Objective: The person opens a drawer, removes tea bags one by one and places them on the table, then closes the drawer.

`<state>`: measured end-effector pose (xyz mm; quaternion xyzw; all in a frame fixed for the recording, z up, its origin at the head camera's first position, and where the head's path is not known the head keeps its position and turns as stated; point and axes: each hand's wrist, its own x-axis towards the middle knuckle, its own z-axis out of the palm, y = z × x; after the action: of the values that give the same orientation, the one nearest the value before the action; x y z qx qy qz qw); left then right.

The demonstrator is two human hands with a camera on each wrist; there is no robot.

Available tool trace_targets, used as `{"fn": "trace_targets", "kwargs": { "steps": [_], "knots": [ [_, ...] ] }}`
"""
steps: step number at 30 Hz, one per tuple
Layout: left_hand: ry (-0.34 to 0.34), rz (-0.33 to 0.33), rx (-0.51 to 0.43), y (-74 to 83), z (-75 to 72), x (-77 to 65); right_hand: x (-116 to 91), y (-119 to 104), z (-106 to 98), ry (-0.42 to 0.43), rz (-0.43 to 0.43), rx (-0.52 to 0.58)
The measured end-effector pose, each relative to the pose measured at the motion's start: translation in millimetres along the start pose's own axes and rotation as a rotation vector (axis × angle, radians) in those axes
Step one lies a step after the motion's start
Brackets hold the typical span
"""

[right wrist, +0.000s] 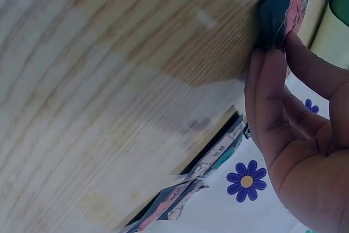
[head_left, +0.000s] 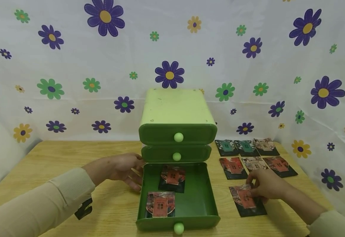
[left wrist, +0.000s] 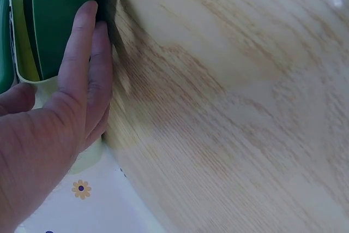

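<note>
A small green chest of drawers stands on the table with its bottom drawer pulled out. Two red and black tea sachets lie inside: one sachet at the back, another sachet at the front left. My left hand rests with extended fingers against the left side of the drawer. On the right, my right hand pinches the upper edge of a red and black tea sachet between thumb and fingers. In the right wrist view that sachet is tilted up from the wood.
Two rows of sachets lie at the back right, among them a green one, a beige one and a red one. A black strap hangs by the left sleeve. Behind the wooden table is a flowered cloth.
</note>
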<state>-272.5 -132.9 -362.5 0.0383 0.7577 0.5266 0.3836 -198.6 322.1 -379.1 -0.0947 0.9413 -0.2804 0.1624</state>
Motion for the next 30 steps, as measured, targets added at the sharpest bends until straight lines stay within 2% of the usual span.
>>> {"fn": "trace_targets", "kwargs": {
  "steps": [7, 11, 18, 23, 27, 30],
  "knots": [
    [0.008, -0.004, -0.003, 1.1, 0.6, -1.3, 3, -1, 0, 0.052, 0.043, -0.052],
    [0.009, -0.005, 0.000, -0.1, 1.2, -0.9, 5, -1, 0, 0.054, 0.064, -0.061],
    [0.011, -0.006, 0.005, 0.2, 2.1, -1.0, 8, -4, -2, 0.052, 0.078, -0.144],
    [0.003, -0.003, 0.003, 0.3, 1.3, -0.1, 2, -15, -9, 0.037, 0.095, -0.195],
    [-0.003, 0.005, 0.002, 0.6, 0.1, 0.7, -3, -36, -14, 0.083, 0.024, -0.221],
    [-0.002, 0.009, -0.001, 0.4, -0.7, 1.2, -3, -58, -10, 0.126, -0.064, -0.219]
  ]
}}
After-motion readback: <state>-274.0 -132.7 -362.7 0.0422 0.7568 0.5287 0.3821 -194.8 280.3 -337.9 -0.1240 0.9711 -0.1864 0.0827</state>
